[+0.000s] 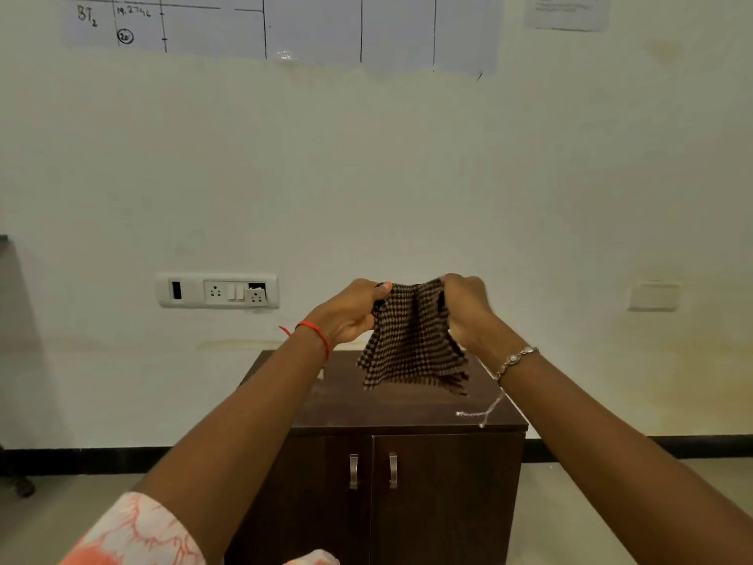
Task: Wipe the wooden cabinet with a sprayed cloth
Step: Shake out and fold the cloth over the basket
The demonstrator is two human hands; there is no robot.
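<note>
We hold the houndstooth cloth (411, 336) up in front of us, above the top of the wooden cabinet (407, 409) and clear of it; its lower fringed edge hangs near the surface but does not appear to touch. The left hand (350, 314) is closed on the cloth's upper left corner, thumb pinched over the fabric; the right hand (468, 307) is closed on the upper right corner in the same way. Between the two grips the cloth sags into soft vertical folds, so we judge it light, limp and woven, with no stiffness of its own. It should not slip from a pinch, though loose fringe at the hem could drag or snag. For wiping, we judge a bunched or folded pad under one flat palm would serve better than corner grips, which give no pressure on the wood. No spray bottle is in view, and we cannot tell whether the cloth is damp. The cabinet top looks smooth and dark; its two doors with metal handles (373, 471) are shut.
</note>
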